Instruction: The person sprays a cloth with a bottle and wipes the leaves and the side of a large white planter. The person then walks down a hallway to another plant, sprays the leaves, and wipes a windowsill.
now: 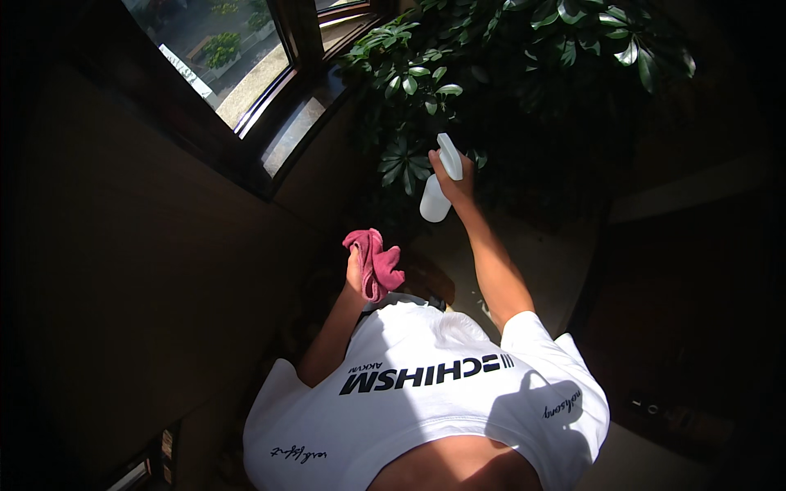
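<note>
My right hand point(465, 178) grips a white plastic spray bottle point(435, 201) by its neck and trigger head. The bottle is tilted, its nozzle end towards the dark green leaves of a plant point(403, 162). Bunched in my left hand point(354, 270) is a pinkish-red cloth point(379, 265), held in front of my waist and lower than the bottle. Most of the left fingers are hidden behind the cloth. Both arms reach forward from a white T-shirt that bears writing.
A dark-framed window point(233, 67) with a ledge point(295, 138) stands ahead on the left, beside a dark wall point(153, 258). The leafy plant spreads across the far side. Pale floor point(522, 245) shows past my right arm; deep shadow hides much of the right side.
</note>
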Demonstrator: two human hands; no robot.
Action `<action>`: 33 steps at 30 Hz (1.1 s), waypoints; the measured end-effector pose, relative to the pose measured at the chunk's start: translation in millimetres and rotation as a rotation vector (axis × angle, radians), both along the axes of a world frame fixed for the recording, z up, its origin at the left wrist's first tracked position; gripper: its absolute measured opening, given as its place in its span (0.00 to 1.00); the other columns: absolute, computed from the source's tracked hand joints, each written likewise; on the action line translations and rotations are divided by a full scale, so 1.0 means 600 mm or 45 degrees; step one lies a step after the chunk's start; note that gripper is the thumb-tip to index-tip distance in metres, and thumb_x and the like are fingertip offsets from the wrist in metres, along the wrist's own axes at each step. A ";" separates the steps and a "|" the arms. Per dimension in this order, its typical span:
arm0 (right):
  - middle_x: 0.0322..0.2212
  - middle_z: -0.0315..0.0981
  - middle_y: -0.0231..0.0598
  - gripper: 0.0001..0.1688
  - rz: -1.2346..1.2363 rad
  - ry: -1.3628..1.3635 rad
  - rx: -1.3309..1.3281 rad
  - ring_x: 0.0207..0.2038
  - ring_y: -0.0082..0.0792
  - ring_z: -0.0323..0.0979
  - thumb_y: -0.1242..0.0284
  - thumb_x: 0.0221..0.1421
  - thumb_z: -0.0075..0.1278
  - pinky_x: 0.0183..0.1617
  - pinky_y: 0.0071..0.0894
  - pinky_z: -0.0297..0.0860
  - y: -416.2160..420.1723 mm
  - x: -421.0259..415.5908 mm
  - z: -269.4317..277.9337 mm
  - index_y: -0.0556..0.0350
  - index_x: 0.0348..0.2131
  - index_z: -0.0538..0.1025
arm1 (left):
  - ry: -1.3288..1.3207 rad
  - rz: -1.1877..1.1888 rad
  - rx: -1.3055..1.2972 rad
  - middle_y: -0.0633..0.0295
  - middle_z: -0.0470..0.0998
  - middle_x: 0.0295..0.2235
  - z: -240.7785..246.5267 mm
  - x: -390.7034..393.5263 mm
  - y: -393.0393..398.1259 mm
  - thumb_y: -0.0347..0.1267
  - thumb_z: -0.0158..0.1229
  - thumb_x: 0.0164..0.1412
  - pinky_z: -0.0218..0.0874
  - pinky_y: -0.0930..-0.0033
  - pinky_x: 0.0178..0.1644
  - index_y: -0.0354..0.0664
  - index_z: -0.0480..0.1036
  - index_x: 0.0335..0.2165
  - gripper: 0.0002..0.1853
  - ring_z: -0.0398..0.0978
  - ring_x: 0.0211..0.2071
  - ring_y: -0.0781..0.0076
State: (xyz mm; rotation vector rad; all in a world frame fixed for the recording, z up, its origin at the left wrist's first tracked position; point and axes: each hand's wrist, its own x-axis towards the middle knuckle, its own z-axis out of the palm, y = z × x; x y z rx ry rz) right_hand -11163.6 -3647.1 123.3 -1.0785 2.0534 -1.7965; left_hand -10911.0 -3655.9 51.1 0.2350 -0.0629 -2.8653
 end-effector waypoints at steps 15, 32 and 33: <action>0.15 0.68 0.43 0.16 0.283 -0.195 0.727 0.19 0.41 0.67 0.63 0.47 0.54 0.26 0.36 0.63 0.160 0.106 -0.253 0.59 0.23 0.72 | -0.253 0.322 -0.242 0.68 0.56 0.20 -0.020 0.030 -0.012 0.43 0.41 0.62 0.52 0.65 0.23 0.52 0.61 0.25 0.12 0.56 0.22 0.72; 0.15 0.67 0.29 0.17 -0.222 -0.178 0.299 0.21 0.20 0.66 0.63 0.52 0.56 0.24 0.29 0.61 0.231 0.067 -0.132 0.59 0.23 0.73 | -0.110 -0.044 -0.175 0.70 0.66 0.27 0.012 0.023 0.026 0.51 0.42 0.62 0.58 0.61 0.28 0.52 0.66 0.31 0.17 0.62 0.27 0.69; 0.16 0.68 0.29 0.17 -0.259 -0.220 0.283 0.21 0.20 0.66 0.63 0.52 0.57 0.24 0.29 0.61 0.235 0.070 -0.134 0.59 0.23 0.73 | -0.087 -0.044 -0.205 0.71 0.67 0.28 0.000 0.022 0.022 0.51 0.42 0.62 0.58 0.62 0.29 0.52 0.66 0.31 0.17 0.62 0.27 0.69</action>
